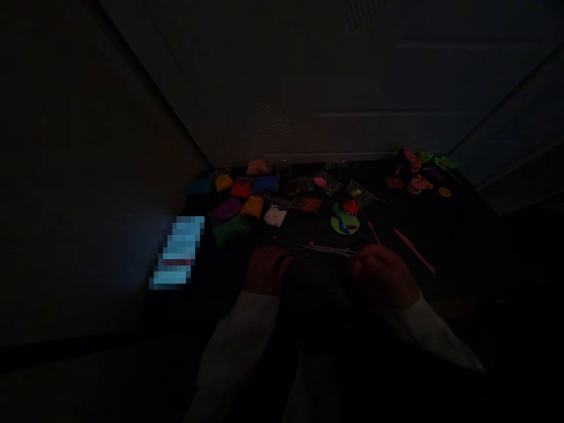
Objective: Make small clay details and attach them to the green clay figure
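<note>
The scene is very dark. A pair of scissors (328, 249) points left across the dark table, its blades nearly together. My right hand (385, 276) is closed around its handle end, which the fingers hide. To the left, my left hand (265, 270) rests low at the table with its fingers curled; whatever they hold, if anything, is hidden. A small pink bit (311, 243) lies by the blades. Beyond the scissors is a light green disc (339, 227) with blue and red pieces on it, and a red piece (351, 206) lies at its upper edge.
Bags of coloured clay, among them a purple one (227, 208), a green one (229, 230) and a white one (275, 215), spread across the back left. A glowing blurred screen (178, 252) is at far left. Pink tools, including a knife (414, 251), lie right; colourful shapes (418, 184) sit back right.
</note>
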Motion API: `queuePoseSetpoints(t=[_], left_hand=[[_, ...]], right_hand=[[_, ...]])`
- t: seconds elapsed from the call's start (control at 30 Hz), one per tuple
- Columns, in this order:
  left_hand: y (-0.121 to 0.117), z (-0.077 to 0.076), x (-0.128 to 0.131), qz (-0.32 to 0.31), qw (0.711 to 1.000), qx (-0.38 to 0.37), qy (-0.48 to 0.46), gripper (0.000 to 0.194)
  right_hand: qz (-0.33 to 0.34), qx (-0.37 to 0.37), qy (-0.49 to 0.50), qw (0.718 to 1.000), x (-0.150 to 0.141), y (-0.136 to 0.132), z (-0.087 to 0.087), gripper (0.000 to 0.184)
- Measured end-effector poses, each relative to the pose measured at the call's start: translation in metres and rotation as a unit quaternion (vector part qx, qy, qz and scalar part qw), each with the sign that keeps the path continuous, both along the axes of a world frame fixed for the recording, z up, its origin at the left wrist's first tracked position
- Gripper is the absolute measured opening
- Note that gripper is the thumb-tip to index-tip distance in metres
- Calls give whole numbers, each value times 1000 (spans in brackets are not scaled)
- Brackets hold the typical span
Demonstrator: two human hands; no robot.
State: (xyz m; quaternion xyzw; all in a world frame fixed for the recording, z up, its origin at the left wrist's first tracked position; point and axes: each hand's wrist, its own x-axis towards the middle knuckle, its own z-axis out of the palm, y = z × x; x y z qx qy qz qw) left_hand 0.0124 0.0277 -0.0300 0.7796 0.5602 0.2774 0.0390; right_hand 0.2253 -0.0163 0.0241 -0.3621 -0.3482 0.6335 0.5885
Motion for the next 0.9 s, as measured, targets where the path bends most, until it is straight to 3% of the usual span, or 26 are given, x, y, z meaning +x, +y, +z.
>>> queuePoseSetpoints(t=[0.13, 0.23, 0.47, 0.6, 0.73, 0.8, 0.9], left_hand=[[0, -1, 0, -1, 1000, -2, -5, 17], [0, -1, -1, 0, 1000, -9, 0, 18], [0, -1, -2, -9, 1000, 2, 0, 16], [0, 0, -1, -5, 1000, 3, 1, 17], [0, 0, 0, -9, 1000, 3, 3, 17], [0, -1, 0, -6, 1000, 10, 2, 17], [0, -1, 0, -1, 1000, 13, -1, 17]], right_hand=[[-8, 36, -7, 999, 4, 0, -3, 20], [-25, 54, -25, 998, 8, 0, -6, 15], [-55, -40, -160, 985, 17, -2, -3, 17], [-62, 9, -281, 958, 20, -5, -1, 24], [-25, 79, -458, 885, 20, -6, 0, 18], [4, 160, -550, 820, 18, -4, -4, 15], [41, 254, -670, 696, 12, -1, -13, 14]])
